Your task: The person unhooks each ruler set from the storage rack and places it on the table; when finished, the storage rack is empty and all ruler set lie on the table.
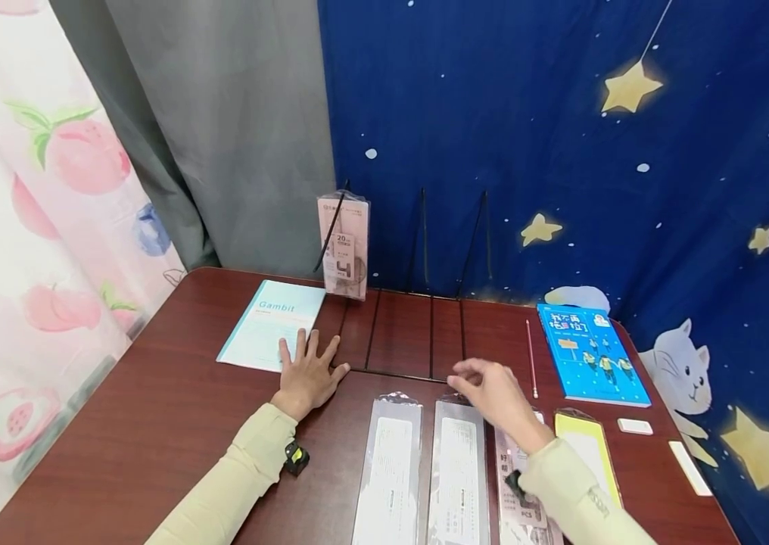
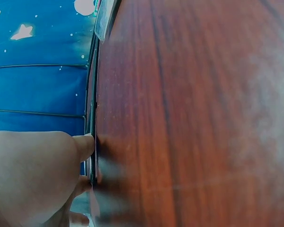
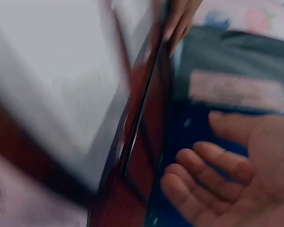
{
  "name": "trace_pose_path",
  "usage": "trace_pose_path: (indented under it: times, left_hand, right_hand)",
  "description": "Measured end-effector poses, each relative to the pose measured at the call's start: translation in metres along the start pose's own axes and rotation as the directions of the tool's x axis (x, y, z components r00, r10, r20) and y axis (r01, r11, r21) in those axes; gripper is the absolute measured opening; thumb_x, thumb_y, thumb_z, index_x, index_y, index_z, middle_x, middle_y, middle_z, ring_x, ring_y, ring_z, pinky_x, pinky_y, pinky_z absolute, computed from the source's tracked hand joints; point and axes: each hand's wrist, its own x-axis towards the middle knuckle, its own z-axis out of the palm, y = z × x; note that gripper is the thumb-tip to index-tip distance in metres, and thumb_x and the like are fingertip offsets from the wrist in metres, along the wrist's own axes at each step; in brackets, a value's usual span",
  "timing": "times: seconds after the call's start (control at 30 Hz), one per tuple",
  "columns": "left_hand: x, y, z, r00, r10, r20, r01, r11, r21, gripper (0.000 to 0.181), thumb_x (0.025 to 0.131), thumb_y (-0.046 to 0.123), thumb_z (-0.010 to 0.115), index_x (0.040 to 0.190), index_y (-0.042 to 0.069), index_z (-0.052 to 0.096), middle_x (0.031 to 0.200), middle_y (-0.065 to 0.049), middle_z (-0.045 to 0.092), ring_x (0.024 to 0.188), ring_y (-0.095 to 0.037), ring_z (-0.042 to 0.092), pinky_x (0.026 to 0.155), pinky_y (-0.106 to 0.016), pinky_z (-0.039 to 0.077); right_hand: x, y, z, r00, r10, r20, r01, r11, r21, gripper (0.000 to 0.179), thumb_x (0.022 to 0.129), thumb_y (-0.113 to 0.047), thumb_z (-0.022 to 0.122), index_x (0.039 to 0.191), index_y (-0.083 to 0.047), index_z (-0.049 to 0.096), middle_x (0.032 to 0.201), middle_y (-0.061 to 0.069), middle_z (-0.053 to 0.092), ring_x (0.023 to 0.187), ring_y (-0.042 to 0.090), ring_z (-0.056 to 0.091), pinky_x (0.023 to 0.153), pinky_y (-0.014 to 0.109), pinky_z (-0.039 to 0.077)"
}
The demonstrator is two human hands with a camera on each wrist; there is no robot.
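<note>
My left hand point(image 1: 309, 375) rests on the table with fingers spread, beside the pale blue Gambit notebook point(image 1: 269, 333) and at the front corner of a black wire rack point(image 1: 398, 374). In the left wrist view the thumb touches the rack's wire. From the rack's left hook hangs a pink clear-wrapped packet point(image 1: 347, 246); the other hooks are bare. My right hand point(image 1: 493, 393) hovers with fingers loosely bent and nothing in them, seen palm-side in the right wrist view. Below it lie two white-backed clear packets point(image 1: 391, 469), a pink packet point(image 1: 514, 515) partly hidden by the arm, and a yellow one point(image 1: 599, 446).
Right of the rack lie a red pencil point(image 1: 530, 356) and a blue picture-covered book point(image 1: 592, 356). A white eraser point(image 1: 634, 426) and a white strip point(image 1: 689, 468) sit near the table's right edge. Curtains point(image 1: 561, 151) hang close behind the table.
</note>
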Motion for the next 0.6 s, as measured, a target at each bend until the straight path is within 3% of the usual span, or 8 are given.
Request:
trace_pose_path:
  times: [0.1, 0.2, 0.4, 0.6]
  left_hand:
    - [0.001, 0.000, 0.002, 1.000, 0.000, 0.003, 0.000, 1.000, 0.000, 0.065, 0.108, 0.053, 0.043, 0.163, 0.018, 0.035, 0.169, -0.025, 0.025, 0.159, -0.048, 0.012, 0.122, -0.075, 0.005]
    - [0.002, -0.002, 0.005, 1.000, -0.001, 0.014, 0.001, 1.000, -0.008, 0.065, 0.109, 0.053, 0.041, 0.164, 0.019, 0.033, 0.170, -0.025, 0.023, 0.160, -0.048, 0.010, 0.122, -0.075, 0.004]
    - [0.003, -0.003, 0.009, 1.000, 0.006, 0.004, -0.005, 1.000, -0.007, 0.066, 0.109, 0.054, 0.040, 0.164, 0.020, 0.033, 0.170, -0.025, 0.023, 0.160, -0.048, 0.010, 0.123, -0.075, 0.003]
    - [0.000, 0.000, 0.002, 1.000, -0.003, -0.008, 0.002, 1.000, -0.025, 0.063, 0.109, 0.049, 0.044, 0.163, 0.017, 0.036, 0.168, -0.025, 0.026, 0.159, -0.047, 0.013, 0.123, -0.073, 0.005]
  right_hand:
    - [0.023, 0.020, -0.006, 0.997, -0.068, 0.041, 0.072, 0.993, -0.095, 0.056, 0.096, -0.034, 0.076, 0.143, -0.008, 0.062, 0.142, 0.016, 0.065, 0.128, 0.036, 0.064, 0.103, 0.051, 0.055]
    - [0.041, 0.039, -0.006, 0.987, -0.107, 0.117, 0.125, 0.980, -0.154, 0.078, 0.095, -0.041, 0.075, 0.156, -0.004, 0.045, 0.163, 0.021, 0.042, 0.150, 0.044, 0.041, 0.117, 0.060, 0.040]
    - [0.060, 0.060, 0.000, 0.971, -0.102, 0.217, 0.139, 0.977, -0.164, 0.100, 0.091, -0.055, 0.075, 0.164, -0.005, 0.026, 0.173, 0.017, 0.020, 0.159, 0.041, 0.022, 0.123, 0.061, 0.030]
    - [0.065, 0.065, 0.005, 0.967, -0.068, 0.245, 0.119, 0.973, -0.199, 0.104, 0.091, -0.060, 0.072, 0.165, -0.004, 0.024, 0.173, 0.018, 0.018, 0.159, 0.042, 0.021, 0.124, 0.062, 0.028]
